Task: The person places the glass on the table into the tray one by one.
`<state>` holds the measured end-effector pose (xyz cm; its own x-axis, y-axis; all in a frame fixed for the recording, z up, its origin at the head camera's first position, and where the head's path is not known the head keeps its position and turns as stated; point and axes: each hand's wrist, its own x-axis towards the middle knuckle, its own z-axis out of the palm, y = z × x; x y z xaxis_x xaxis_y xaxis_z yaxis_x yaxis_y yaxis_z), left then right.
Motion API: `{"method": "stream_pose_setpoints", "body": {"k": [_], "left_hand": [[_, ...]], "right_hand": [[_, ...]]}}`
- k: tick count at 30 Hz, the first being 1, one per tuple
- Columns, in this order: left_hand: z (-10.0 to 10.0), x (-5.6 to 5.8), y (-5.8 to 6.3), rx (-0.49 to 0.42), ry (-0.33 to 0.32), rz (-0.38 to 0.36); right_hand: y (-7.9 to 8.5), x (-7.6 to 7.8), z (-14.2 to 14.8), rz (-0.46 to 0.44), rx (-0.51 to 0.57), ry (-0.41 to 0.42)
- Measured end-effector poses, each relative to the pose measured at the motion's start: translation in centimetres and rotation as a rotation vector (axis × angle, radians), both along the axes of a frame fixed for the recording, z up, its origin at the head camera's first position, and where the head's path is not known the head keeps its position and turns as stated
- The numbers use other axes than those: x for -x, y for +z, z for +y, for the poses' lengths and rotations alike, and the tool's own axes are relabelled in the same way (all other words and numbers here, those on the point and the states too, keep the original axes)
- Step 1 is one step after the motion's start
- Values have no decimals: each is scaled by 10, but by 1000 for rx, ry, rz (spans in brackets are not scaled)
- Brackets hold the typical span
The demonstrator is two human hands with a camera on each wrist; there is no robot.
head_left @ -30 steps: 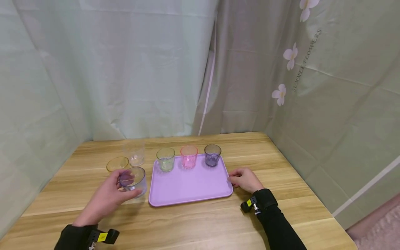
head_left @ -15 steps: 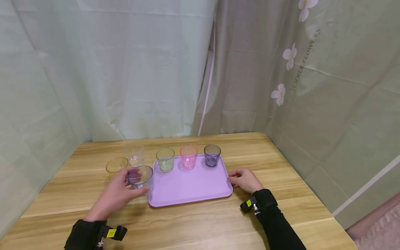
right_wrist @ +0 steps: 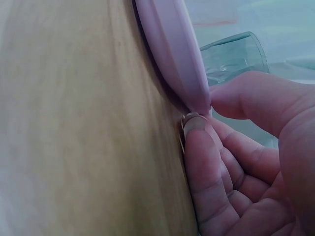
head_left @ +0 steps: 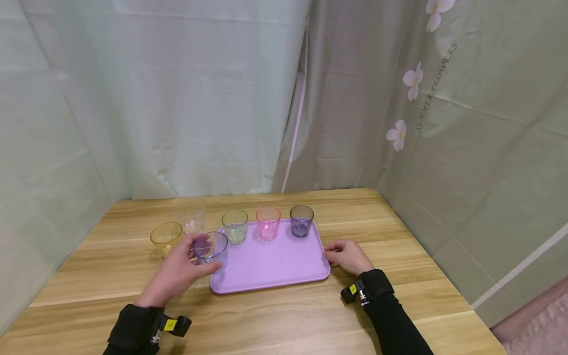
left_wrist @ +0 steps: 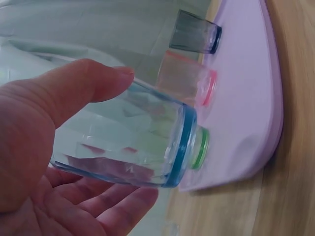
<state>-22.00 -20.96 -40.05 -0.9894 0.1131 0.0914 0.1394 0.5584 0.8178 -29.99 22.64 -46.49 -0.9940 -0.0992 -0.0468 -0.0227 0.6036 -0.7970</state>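
Observation:
In the head view my left hand [head_left: 177,273] grips a bluish clear glass [head_left: 212,254] above the left end of a purple tray [head_left: 270,271]. The left wrist view shows the thumb on one side of this glass [left_wrist: 118,142] and the fingers round the other, with its blue base apart from the tray. My right hand [head_left: 349,256] pinches the tray's right rim between thumb and finger. Along the tray's far side stand a green glass [head_left: 235,228], a pink glass [head_left: 268,224] and a dark grey-purple glass [head_left: 301,222], all upright.
Left of the tray, a yellow glass [head_left: 165,239] and a colourless glass [head_left: 191,217] stand on the wooden table [head_left: 275,323]. Curtains [head_left: 222,108] hang behind the table and along both sides. Someone's pink clothing [head_left: 541,325] shows at the lower right.
My left hand has carried the bluish glass to the right, from beside the tray to over its left edge. The right hand and the tray have stayed in place.

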Motion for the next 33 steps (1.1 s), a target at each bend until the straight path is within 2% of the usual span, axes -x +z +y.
{"method": "stream_pose_setpoints", "body": {"k": [8, 13, 21, 33], "left_hand": [[10, 5, -7, -123, -10, 9], [15, 8, -10, -171, -11, -34], [24, 15, -20, -344, -53, -127], [37, 21, -28, -392, -39, -148]], "right_hand": [[0, 0, 0, -5, 9, -1], [0, -1, 0, -6, 12, -3], [2, -3, 0, -6, -1, -6], [5, -3, -1, -20, -9, -12]]}}
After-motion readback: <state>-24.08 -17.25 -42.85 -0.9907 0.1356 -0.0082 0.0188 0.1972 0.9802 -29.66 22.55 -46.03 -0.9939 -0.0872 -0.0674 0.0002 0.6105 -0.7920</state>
